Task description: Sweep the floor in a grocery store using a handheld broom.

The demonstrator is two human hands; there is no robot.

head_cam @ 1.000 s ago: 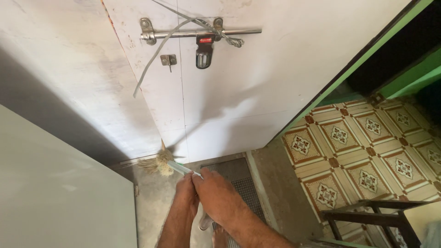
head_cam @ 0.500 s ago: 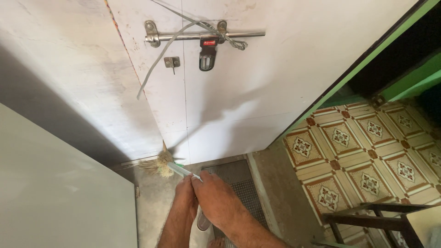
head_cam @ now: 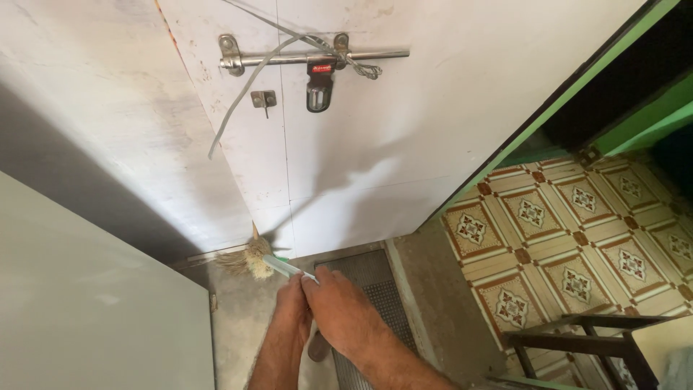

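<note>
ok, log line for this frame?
left hand: on broom handle | right hand: on handle | broom head: at white door base | floor grate: beside hands

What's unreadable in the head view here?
- Left hand: its grip on the broom handle is covered by the right hand.
- Broom bristle tips: lost in shadow at the door base.
- Dark stool: cut off by the bottom edge.

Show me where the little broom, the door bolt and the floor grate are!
broom (head_cam: pixel 254 261), head view, on its straw bristles by the door's foot.
door bolt (head_cam: pixel 317 58), head view, on the middle of the metal bar.
floor grate (head_cam: pixel 375 285), head view, on bare mesh right of the hands.
</note>
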